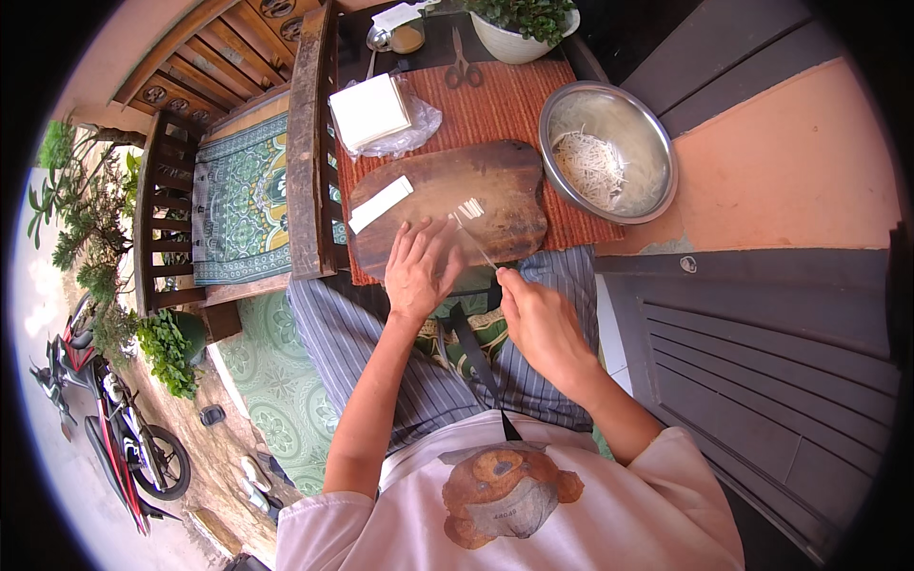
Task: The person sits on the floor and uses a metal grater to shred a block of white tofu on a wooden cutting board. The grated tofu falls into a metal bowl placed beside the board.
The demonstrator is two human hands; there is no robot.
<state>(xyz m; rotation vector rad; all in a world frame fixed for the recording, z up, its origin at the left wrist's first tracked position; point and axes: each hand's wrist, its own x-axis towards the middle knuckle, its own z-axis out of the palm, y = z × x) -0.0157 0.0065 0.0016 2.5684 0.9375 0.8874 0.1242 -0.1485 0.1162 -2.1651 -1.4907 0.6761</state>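
Observation:
In the head view, my right hand grips the handle of a knife. Its blade points up and left across the wooden cutting board, close by my left fingertips. My left hand lies palm down on the board's near edge; whatever may be under its fingers is hidden. Several thin cut white strips lie just beyond the blade. Left of them on the board is a wider white strip. A stack of square white sheets rests on a clear plastic bag behind the board.
A steel bowl with thin white shreds stands right of the board on an orange woven mat. Black-handled scissors, a glass and a potted plant are behind. A wooden bench borders the left.

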